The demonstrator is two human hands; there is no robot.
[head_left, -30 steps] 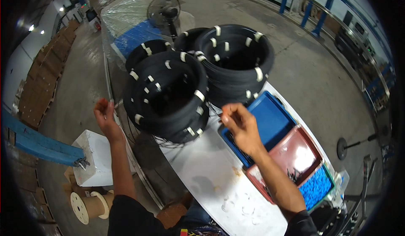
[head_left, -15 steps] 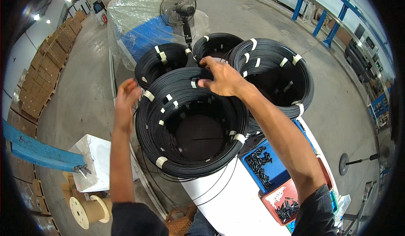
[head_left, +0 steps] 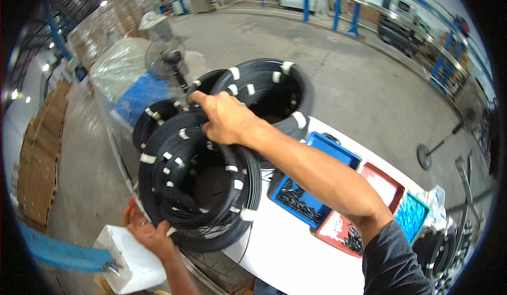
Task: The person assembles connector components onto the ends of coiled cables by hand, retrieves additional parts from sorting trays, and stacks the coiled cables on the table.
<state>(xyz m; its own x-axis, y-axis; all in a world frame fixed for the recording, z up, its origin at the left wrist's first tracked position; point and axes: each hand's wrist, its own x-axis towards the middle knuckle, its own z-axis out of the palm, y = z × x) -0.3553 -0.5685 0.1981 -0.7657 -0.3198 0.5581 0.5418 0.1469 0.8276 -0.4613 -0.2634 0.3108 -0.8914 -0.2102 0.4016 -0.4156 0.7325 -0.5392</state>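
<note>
Right hand (head_left: 224,118) at far rim of white-taped, round black cable coils (head_left: 177,184); left hand (head_left: 150,235) beside near edge; both grips half-curled, hold unclear.

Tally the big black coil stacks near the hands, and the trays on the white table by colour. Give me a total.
Black coil stacks: 4
Blue tray: 1
Red tray: 1
Green tray: 1
Total: 7
</note>
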